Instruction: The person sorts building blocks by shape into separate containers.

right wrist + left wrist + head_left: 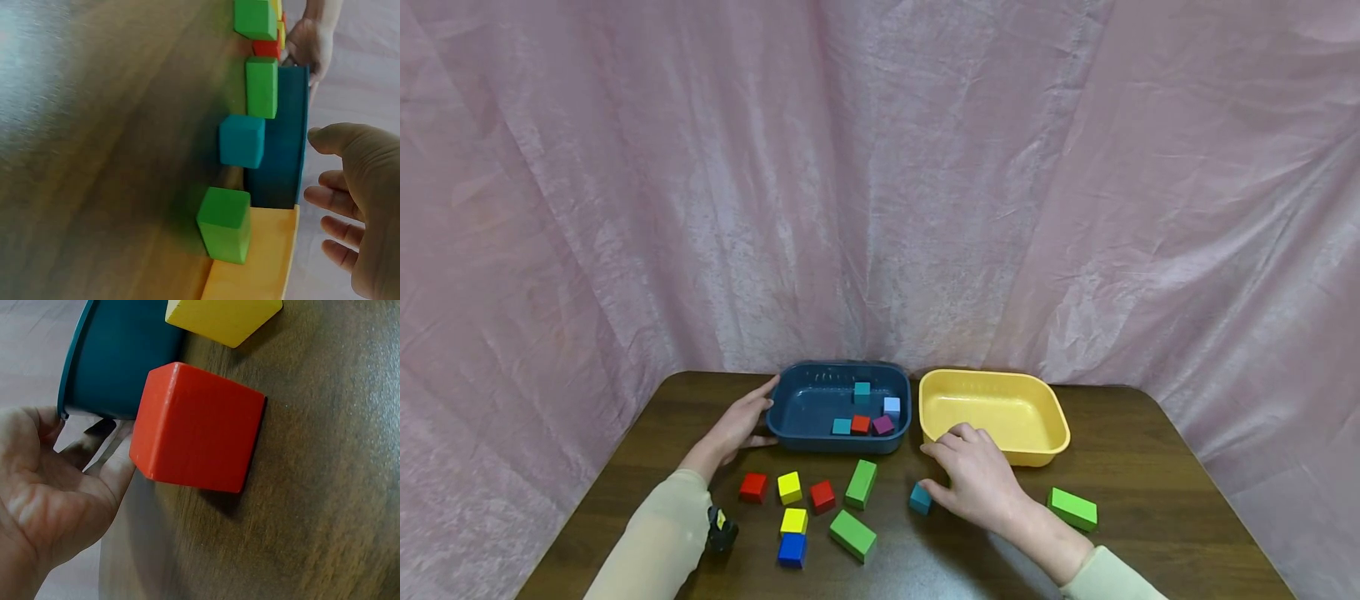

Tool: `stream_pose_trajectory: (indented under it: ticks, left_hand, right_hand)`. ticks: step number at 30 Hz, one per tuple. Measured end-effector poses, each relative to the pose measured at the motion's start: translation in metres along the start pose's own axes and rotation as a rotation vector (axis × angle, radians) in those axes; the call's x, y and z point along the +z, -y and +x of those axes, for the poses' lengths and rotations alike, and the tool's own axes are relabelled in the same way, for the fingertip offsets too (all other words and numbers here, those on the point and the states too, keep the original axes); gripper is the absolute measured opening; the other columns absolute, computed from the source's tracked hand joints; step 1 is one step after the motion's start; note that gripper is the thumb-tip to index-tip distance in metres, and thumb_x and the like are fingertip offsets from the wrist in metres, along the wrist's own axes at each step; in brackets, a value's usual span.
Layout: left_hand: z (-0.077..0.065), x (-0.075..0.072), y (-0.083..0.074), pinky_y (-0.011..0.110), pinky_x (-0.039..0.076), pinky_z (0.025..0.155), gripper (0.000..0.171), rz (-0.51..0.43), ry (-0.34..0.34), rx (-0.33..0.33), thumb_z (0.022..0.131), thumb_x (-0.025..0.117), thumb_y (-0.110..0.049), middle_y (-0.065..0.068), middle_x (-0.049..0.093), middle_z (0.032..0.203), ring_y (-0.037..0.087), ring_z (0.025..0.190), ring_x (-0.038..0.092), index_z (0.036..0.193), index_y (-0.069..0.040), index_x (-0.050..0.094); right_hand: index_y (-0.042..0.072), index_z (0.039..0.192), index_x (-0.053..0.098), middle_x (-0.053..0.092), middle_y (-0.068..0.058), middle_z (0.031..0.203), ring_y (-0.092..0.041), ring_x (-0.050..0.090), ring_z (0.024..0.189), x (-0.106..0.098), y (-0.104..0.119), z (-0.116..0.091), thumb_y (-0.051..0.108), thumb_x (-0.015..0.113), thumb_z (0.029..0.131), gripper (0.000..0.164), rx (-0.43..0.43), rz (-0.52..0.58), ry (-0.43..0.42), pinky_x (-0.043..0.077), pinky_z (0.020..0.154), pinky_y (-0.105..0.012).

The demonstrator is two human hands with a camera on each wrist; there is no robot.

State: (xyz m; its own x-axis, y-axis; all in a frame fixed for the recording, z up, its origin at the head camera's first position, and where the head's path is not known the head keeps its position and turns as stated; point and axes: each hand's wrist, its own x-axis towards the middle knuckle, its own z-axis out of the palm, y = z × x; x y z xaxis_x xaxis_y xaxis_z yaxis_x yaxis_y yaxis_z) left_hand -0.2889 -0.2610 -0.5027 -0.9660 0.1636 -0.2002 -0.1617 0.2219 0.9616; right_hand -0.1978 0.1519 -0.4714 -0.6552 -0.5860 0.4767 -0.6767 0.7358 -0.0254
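Observation:
My left hand [739, 427] rests against the left end of the dark blue bin [838, 445], fingers extended along its rim and side. In the left wrist view a red cube [203, 428] lies beside that hand. My right hand [976, 477] hovers over the table in front of the yellow bin [1034, 457], thumb and fingers apart with nothing between them. Just left of its thumb lies a teal cube [920, 497]. The right wrist view shows the teal cube [242, 141] on the table, apart from the right hand [369, 200].
Inside the blue bin lie several small cubes, among them a purple one [883, 426]. Two yellow cubes [790, 488], another red cube [822, 497], a blue cube [792, 550] and green blocks [853, 535] lie in front. Another green block [1072, 509] is at right. A pink curtain [880, 183] hangs behind.

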Motion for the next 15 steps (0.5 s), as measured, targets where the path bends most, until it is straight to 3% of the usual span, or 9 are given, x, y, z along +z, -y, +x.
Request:
stream_pose_trajectory:
  ticks: [15]
  left_hand:
    - [-0.003, 0.001, -0.001, 0.054, 0.056, 0.091, 0.058, 0.004, 0.007, 0.008, 0.110, 0.033, -0.021, 0.018, 0.012, 0.169, 0.047, 0.138, 0.042, 0.166, -0.027, 0.018]
  right_hand:
    - [0.014, 0.108, 0.077, 0.068, 0.006, 0.095, -0.020, 0.053, 0.096, 0.018, 0.008, -0.018, 0.045, 0.085, 0.078, 0.043, -0.022, -0.006, 0.070, 0.047, 0.080, -0.038]
